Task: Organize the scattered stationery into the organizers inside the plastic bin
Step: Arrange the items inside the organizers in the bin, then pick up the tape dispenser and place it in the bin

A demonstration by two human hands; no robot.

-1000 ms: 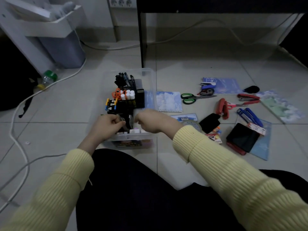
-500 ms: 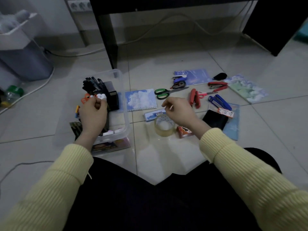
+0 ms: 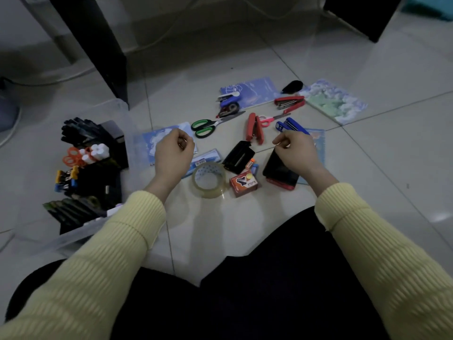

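Note:
A clear plastic bin at the left holds black organizers with markers, glue sticks and clips. My left hand hovers over a blue cloud notebook just right of the bin, fingers curled, nothing seen in it. My right hand hovers over a black pad, fingertips against the thumb, nothing visible in it. Between the hands lie a tape roll, a staples box and a black hole punch. Beyond them are green scissors, a red stapler and a blue stapler.
Further back lie a correction tape, another red stapler, pink scissors, a blue notebook and a green cloud notebook. A black table leg stands behind the bin. My dark-clad legs fill the foreground.
My left hand has left the bin and moved right, over the cloud notebook. My right hand has moved right, from the tape roll to the black pad. The view swung right.

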